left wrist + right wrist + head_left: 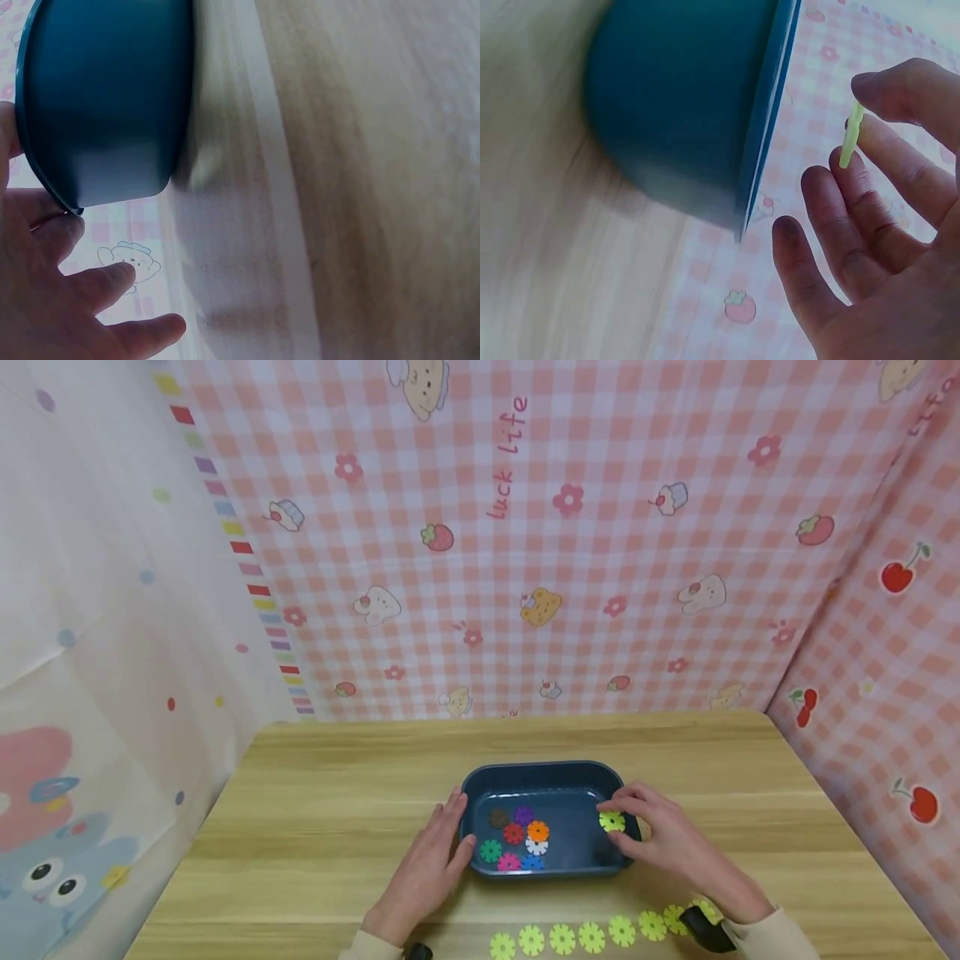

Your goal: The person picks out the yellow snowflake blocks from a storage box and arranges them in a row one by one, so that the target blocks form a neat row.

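Observation:
A dark blue rectangular tray [555, 777] stands on the table. My left hand [432, 862] rests at its left end, fingers against the rim; in the left wrist view the fingertips touch the rim edge of the tray [105, 97]. Over the tray's right end, my right hand [663, 831] pinches a yellow-green notched disc [611, 821] between thumb and fingers. The right wrist view shows this disc [851, 135] edge-on, above the rim. Several notched discs lie in the tray's left half, among them a red disc [513, 833], an orange disc [537, 831] and a green disc [491, 851].
A row of several yellow-green discs [562, 938] lies along the table's near side, its right end partly covered by the right wrist's black strap [707, 930]. Patterned cloth [540, 552] hangs behind the wooden table [337, 827] and at both sides.

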{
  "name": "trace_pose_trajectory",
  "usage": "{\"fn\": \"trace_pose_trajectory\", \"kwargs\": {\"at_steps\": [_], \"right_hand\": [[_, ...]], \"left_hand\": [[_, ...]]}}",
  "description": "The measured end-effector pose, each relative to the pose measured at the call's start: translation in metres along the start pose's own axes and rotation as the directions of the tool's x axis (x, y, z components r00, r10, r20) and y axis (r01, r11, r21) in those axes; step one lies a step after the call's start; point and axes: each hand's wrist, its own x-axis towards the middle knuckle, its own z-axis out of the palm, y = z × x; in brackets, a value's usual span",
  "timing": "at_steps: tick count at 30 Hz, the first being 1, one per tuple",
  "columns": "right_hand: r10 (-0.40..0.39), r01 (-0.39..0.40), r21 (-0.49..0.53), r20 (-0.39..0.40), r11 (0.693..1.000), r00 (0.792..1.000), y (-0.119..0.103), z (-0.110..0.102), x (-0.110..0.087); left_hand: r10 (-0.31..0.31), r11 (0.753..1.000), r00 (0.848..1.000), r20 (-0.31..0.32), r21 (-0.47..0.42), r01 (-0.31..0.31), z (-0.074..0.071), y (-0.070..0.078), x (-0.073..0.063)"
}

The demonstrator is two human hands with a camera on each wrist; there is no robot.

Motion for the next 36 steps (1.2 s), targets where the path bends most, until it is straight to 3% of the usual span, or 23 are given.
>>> {"fn": "trace_pose_trajectory", "kwargs": {"at_steps": [13, 19, 29, 36], "right_hand": [[-0.030, 0.028, -0.022, -0.104, 0.999, 0.994, 0.018, -0.019, -0.036], [0.021, -0.025, -0.035, -0.105, 0.999, 0.994, 0.027, -0.028, -0.055], [0.028, -0.035, -0.049, -0.141, 0.998, 0.990, 0.044, -0.037, -0.083], [-0.024, 0.012, -0.087, -0.142, 0.996, 0.990, 0.064, -0.038, -0.101]], "left_hand": [[-0.018, 1.000, 1.000, 0.004, -0.004, 0.018, 0.001, -0.002, 0.002], [-0.010, 1.000, 1.000, 0.007, 0.002, 0.010, 0.001, -0.001, 0.004], [-0.025, 1.000, 1.000, 0.011, -0.006, 0.025, 0.002, 0.000, 0.006], [-0.031, 1.000, 0.999, 0.010, 0.001, 0.031, 0.003, 0.000, 0.007]]}}
